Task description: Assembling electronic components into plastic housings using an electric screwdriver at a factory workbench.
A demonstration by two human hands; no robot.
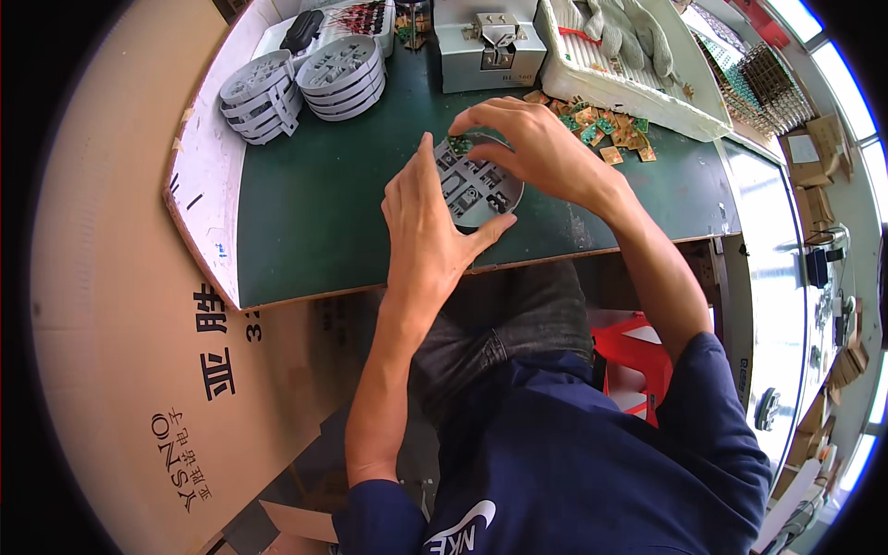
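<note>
A round grey plastic tray (476, 195) with rows of moulded slots and small dark parts lies on the green work surface in front of me. My left hand (427, 217) grips its left and near rim, with the thumb along the near edge and the fingers up the left side. Over the far rim arches my right hand (523, 143). Its index finger and thumb close around a small green circuit board (460, 145) at the tray's far left edge. Part of the tray's far right side is hidden under that hand.
Stacked grey round trays (342, 79) stand at the back left. Beyond the tray is a metal fixture box (490, 60). Loose small circuit boards (610, 129) are strewn at the right, before a white foam bin (638, 102) holding grey gloves (624, 37). A white board (205, 199) borders the left.
</note>
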